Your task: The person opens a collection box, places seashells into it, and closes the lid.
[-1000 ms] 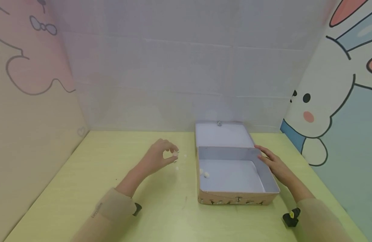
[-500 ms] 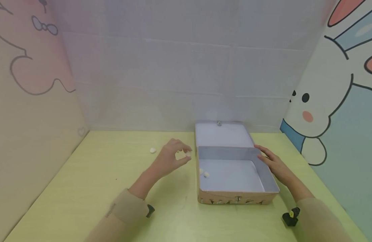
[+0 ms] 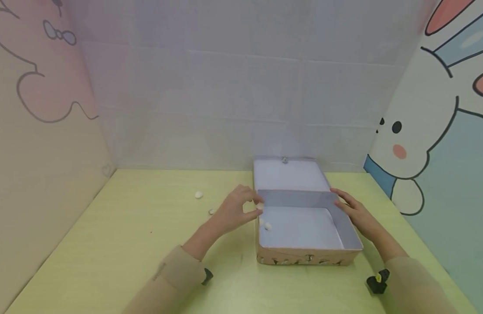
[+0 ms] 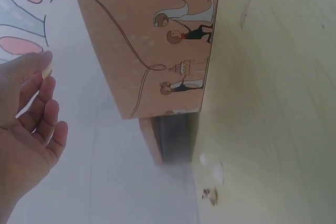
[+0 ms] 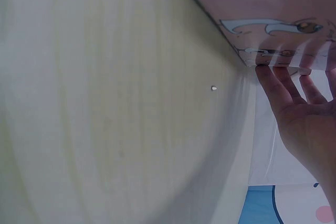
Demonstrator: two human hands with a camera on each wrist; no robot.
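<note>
Between thumb and index finger my left hand point(image 3: 231, 211) pinches a small white seashell point(image 4: 47, 71). In the head view this hand is at the left rim of an open pink case point(image 3: 304, 256), with the fingertips right over that rim. Two small white shells point(image 3: 268, 226) lie inside the case near its left wall. My right hand point(image 3: 357, 218) rests on the case's right wall near the back corner. Its fingers point(image 5: 273, 85) are fairly straight and touch the outer side in the right wrist view.
The case's lid point(image 3: 290, 174) is folded back toward the pale back wall point(image 3: 210, 109). On the yellowish table point(image 3: 108, 244), left of the case, lie a white shell point(image 3: 198, 195) and another shell point(image 3: 212, 212) beside my left hand. A rabbit-printed panel point(image 3: 418, 144) stands at the right.
My left hand has moved right with the shell, from over the table to the case's left rim. Shells behind the hand have come into view. My right hand has stayed in place.
</note>
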